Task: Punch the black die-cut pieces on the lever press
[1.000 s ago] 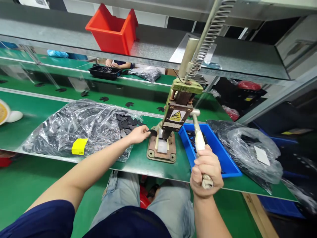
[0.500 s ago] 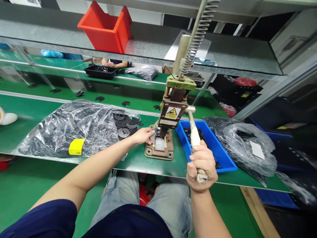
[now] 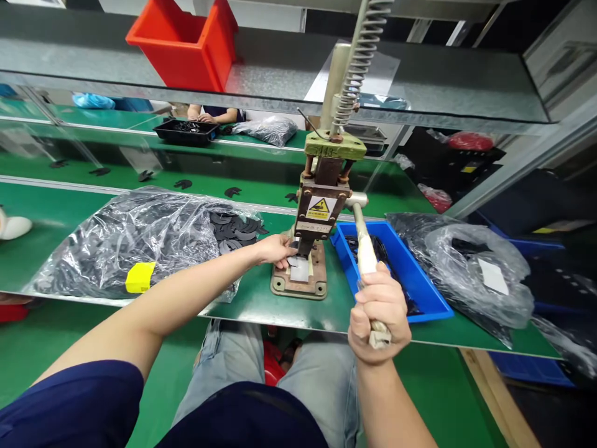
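Observation:
A small hand press [image 3: 321, 205] with a yellow warning label stands on the green bench. My right hand [image 3: 379, 314] is wrapped around the end of its pale lever handle [image 3: 365, 252]. My left hand [image 3: 276, 250] reaches to the press base [image 3: 301, 281], its fingers pinched on a small dark flat part at the die. Just left of it lies a clear plastic bag [image 3: 130, 242] full of black flat parts, with loose black pieces [image 3: 236, 227] spilling from its mouth.
A blue tray [image 3: 410, 283] holding black parts sits right of the press, with another crumpled plastic bag [image 3: 476, 270] beyond it. A red bin [image 3: 186, 43] stands on the metal shelf above. Across the belt, another person's hands rest by a black tray [image 3: 185, 131].
My left hand moved from the loose parts by the bag to the press die, carrying a dark part. The right hand stayed on the lever.

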Tool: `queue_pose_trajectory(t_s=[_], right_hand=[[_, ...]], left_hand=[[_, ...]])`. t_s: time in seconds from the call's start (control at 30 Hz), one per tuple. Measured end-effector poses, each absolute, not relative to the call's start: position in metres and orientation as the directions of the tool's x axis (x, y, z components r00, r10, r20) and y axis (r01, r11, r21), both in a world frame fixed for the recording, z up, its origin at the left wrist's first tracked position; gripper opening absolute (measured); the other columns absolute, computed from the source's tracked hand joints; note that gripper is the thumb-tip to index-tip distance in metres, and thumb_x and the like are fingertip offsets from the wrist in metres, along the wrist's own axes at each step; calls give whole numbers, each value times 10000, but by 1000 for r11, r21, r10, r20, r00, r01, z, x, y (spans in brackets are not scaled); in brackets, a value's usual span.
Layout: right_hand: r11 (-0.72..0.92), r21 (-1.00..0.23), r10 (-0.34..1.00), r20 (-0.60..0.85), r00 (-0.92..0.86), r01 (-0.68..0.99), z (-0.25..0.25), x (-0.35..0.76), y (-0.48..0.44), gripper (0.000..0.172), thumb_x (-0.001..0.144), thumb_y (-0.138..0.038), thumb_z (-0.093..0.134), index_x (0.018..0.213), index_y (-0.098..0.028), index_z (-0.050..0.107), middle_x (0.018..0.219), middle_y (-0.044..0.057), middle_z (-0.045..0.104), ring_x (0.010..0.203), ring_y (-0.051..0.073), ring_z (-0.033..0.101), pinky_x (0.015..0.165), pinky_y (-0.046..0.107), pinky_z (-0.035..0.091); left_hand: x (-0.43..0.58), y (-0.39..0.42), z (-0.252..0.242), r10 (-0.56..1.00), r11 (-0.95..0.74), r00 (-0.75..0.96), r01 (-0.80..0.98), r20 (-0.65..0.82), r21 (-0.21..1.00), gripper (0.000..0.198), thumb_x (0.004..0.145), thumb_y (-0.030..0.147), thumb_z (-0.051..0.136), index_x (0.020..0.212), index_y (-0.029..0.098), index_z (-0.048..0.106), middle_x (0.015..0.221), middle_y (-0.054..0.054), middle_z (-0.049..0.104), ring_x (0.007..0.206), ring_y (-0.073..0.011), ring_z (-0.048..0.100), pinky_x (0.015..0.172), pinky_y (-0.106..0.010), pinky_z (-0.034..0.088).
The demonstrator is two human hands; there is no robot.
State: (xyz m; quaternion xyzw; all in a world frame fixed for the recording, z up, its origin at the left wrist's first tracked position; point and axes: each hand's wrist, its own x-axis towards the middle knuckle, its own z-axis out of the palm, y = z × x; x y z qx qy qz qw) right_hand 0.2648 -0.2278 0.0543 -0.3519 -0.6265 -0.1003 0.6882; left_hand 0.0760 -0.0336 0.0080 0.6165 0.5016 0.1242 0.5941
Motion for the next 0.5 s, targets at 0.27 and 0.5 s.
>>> queue_pose_trajectory(t_s=[0.27, 0.5], right_hand=[[738, -351, 288, 936, 202, 577, 51, 267, -227, 200, 905, -310, 700, 760, -224, 590, 785, -12, 648, 942, 198, 699, 1049, 617, 589], [721, -323, 332, 938, 103, 613, 58, 275, -231, 119, 873, -270, 722, 802, -228, 636, 805, -2, 660, 917, 222, 698, 1038, 662, 578]], left_hand=[[87, -34, 12, 725, 249, 431, 563, -537, 788, 217, 931, 328, 759, 1031, 189, 626, 550, 32, 638, 446, -109, 639, 486, -164, 510], [50, -12, 31, 699, 21, 651, 393, -294, 919, 136, 829, 193, 756, 950, 158, 702, 830, -81, 769, 615, -175, 735, 550, -241, 555]])
